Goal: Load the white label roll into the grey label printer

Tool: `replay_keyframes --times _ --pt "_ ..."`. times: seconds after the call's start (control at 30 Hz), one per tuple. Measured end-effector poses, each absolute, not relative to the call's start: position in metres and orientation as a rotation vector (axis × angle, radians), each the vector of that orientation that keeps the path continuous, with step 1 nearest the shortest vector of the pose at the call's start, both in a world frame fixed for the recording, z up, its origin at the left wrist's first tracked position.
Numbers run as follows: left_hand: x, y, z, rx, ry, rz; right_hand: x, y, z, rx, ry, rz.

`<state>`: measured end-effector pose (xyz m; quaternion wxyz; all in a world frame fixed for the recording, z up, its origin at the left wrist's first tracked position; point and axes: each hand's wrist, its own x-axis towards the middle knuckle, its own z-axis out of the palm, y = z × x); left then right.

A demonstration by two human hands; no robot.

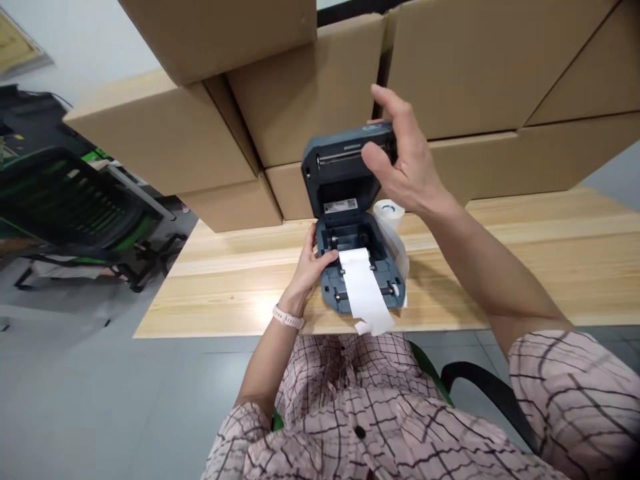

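Note:
A dark grey label printer (332, 275) stands on the wooden table with its lid (345, 180) raised. Inside lies a small roll of white label paper (354, 255); its strip runs forward over the front edge and ends in a torn, curled tip. My left hand (311, 263) grips the printer's left side, thumb over the rim and fingers along the outer wall. At the lid's upper right corner is my right hand (403, 157), its thumb on the inner side, the index finger raised and the other fingers mostly hidden behind.
Behind the printer, stacked cardboard boxes (310, 100) line the back of the table (240, 280). A white paper roll (389, 211) with a loose strip stands close to the printer's right side. An office chair (65, 207) is on the floor at the left.

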<state>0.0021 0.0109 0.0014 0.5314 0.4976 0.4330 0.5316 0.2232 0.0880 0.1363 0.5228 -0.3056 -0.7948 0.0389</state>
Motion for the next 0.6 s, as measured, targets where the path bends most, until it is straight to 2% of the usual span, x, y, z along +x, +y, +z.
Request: replay_keyframes --times 0.17,0.3,0.47,0.6 --pt "-0.003 0.009 -0.006 1.282 0.992 1.221 0.216 0.111 0.149 -0.828 -1.865 0.115" --pt "-0.004 0.012 -0.012 1.28 0.996 1.247 0.212 0.082 0.132 -0.869 -2.034 0.035" --pt "-0.004 0.013 -0.015 1.282 1.022 1.241 0.211 0.047 0.095 -0.968 -2.755 0.41" --pt "-0.006 0.012 -0.012 1.281 1.015 1.235 0.209 0.051 0.083 -0.924 -2.951 0.533"
